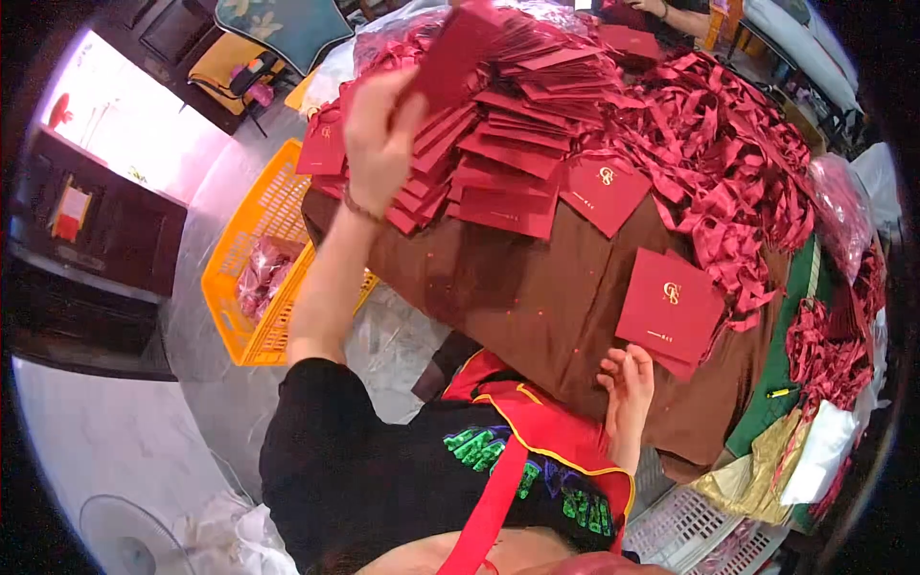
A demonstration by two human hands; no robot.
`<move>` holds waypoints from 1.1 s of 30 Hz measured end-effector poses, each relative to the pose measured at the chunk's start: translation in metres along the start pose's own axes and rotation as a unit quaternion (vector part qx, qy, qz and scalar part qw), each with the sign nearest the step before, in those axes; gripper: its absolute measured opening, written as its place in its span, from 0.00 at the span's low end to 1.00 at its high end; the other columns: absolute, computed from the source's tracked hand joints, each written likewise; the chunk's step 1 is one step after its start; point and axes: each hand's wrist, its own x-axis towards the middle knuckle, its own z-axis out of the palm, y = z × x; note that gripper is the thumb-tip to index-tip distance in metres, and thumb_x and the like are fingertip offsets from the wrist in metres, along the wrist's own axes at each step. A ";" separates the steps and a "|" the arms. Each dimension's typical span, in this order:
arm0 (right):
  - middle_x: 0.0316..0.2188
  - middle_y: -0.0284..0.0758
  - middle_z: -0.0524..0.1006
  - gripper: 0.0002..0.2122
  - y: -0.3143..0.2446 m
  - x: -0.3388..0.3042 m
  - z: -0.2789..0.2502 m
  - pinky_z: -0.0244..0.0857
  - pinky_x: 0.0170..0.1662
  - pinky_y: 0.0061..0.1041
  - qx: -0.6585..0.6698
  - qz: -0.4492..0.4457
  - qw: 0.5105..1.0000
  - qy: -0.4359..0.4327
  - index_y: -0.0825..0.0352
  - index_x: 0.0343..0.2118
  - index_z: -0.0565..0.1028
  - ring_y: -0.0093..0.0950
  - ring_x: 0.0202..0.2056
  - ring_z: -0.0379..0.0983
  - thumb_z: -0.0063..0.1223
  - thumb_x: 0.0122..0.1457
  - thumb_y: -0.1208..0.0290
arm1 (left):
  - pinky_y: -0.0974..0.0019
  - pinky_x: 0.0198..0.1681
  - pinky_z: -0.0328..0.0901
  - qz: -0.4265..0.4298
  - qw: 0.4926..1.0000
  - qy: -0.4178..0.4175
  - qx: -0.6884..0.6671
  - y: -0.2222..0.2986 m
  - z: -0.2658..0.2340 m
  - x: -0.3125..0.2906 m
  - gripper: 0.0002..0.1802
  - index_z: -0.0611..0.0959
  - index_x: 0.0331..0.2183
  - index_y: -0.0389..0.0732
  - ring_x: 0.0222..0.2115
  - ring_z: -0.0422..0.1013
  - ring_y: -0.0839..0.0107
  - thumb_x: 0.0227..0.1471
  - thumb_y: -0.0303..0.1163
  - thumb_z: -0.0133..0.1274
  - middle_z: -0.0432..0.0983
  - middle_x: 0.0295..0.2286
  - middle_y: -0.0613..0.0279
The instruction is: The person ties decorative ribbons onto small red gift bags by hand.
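My left hand (pixel 379 144) is raised over the far left of the table, its fingers closed round a flat dark red card (pixel 452 59). Just under it lies a big fanned heap of similar cards (pixel 522 144). At the near right edge of the table, my right hand (pixel 628 383) has its palm up and its fingers loosely curled and apart, with nothing visible in them. Its fingertips are close to the lower edge of a small stack of red cards (pixel 671 305) with a gold emblem. Another single card (pixel 606 190) lies at the front of the heap.
A brown cloth (pixel 517 307) covers the table. Tangled red ribbons (pixel 714 144) pile up at the right. A yellow plastic crate (pixel 230 249) with a wrapped bundle stands on the floor at left. Across the table, another person's hand (pixel 652 8) shows. A white fan (pixel 129 537) is at lower left.
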 end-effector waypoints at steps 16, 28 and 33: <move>0.27 0.30 0.73 0.05 -0.029 0.002 -0.030 0.56 0.23 0.12 -0.113 -0.138 0.971 0.157 0.65 0.37 0.69 0.15 0.23 0.65 0.46 0.58 0.74 | 0.65 0.47 0.61 -0.026 0.958 -0.272 0.091 -0.169 0.035 0.015 0.19 0.76 0.42 0.40 0.42 0.68 0.62 0.47 0.36 0.54 0.74 0.38 0.56; 0.37 0.32 0.72 0.15 -0.049 0.050 -0.068 0.60 0.44 0.18 -0.426 -0.261 0.831 0.244 0.70 0.44 0.70 0.20 0.38 0.66 0.53 0.54 0.72 | 0.62 0.38 0.65 -0.264 0.708 -0.622 -0.204 0.144 0.160 -0.123 0.41 0.55 0.55 0.32 0.35 0.72 0.55 0.48 0.49 0.50 0.75 0.31 0.47; 0.42 0.38 0.71 0.18 -0.062 0.047 -0.072 0.60 0.47 0.24 -0.545 -0.260 0.753 0.263 0.70 0.46 0.69 0.27 0.43 0.67 0.54 0.52 0.71 | 0.59 0.43 0.63 -0.291 0.723 -0.495 -0.384 0.189 0.193 -0.141 0.39 0.56 0.54 0.36 0.37 0.70 0.51 0.45 0.36 0.55 0.73 0.36 0.45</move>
